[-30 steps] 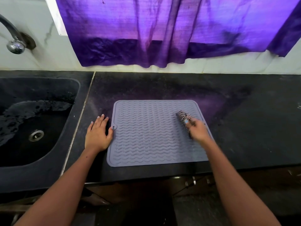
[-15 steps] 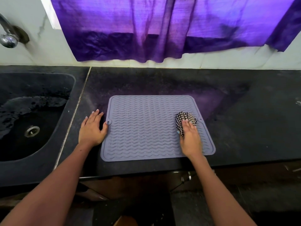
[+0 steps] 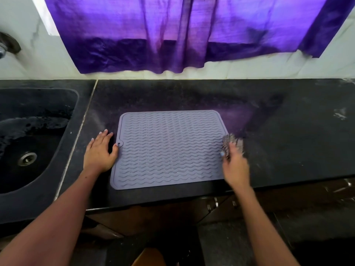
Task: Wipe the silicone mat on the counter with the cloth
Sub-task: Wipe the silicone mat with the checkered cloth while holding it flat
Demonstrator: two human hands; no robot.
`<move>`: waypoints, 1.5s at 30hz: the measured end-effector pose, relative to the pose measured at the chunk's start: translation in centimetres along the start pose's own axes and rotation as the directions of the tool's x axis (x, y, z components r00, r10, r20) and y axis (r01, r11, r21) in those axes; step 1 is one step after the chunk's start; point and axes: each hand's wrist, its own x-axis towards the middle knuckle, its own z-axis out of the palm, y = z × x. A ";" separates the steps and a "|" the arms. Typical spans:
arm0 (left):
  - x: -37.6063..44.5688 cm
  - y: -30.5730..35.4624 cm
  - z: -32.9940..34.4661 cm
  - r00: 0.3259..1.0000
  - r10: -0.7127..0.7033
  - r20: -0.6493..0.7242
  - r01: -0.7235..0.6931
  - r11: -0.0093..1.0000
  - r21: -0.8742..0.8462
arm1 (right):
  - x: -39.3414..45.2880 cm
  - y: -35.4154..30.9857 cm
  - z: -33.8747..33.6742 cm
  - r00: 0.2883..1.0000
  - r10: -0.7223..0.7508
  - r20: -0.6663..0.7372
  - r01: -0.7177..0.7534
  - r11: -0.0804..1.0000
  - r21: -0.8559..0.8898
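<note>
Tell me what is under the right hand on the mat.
A bunched checkered cloth lies under the right hand, at the right edge of the grey wavy-ribbed silicone mat. The hand covers the cloth's near part and the mat's edge there; blur hides the grip.

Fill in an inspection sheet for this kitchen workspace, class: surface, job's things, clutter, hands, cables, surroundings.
Surface: dark stone counter, speckled.
Job's things: grey ribbed silicone mat lying flat; checked cloth at its right edge, blurred.
Clutter: nothing seen.
Hands: left hand flat on the counter, thumb at the mat's left edge; right hand on the cloth, grip blurred.
Cables: nothing seen.
Surroundings: sink at left; purple curtain behind.
</note>
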 end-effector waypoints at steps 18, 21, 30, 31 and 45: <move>-0.1 0.3 -0.1 1.000 -0.014 0.000 0.014 1.000 0.013 | 7.7 -4.1 1.0 0.988 0.030 -0.155 0.003 0.977 0.213; 0.0 0.2 0.0 1.000 -0.013 -0.007 0.013 1.000 0.016 | 7.4 -3.1 4.5 0.994 -0.101 0.047 0.106 0.987 -0.122; -0.1 0.3 0.1 1.000 -0.019 -0.005 0.019 0.999 0.030 | 11.9 -3.6 2.1 0.982 -0.011 0.188 0.008 1.000 0.015; -0.1 0.3 0.0 1.000 -0.022 0.000 0.022 0.999 0.027 | 13.0 -4.3 1.3 0.982 0.107 0.159 -0.134 0.975 0.176; -0.1 0.5 -0.1 0.999 -0.026 0.044 0.025 1.000 0.019 | 12.7 -8.0 9.1 0.980 -0.173 0.096 0.189 0.962 -0.197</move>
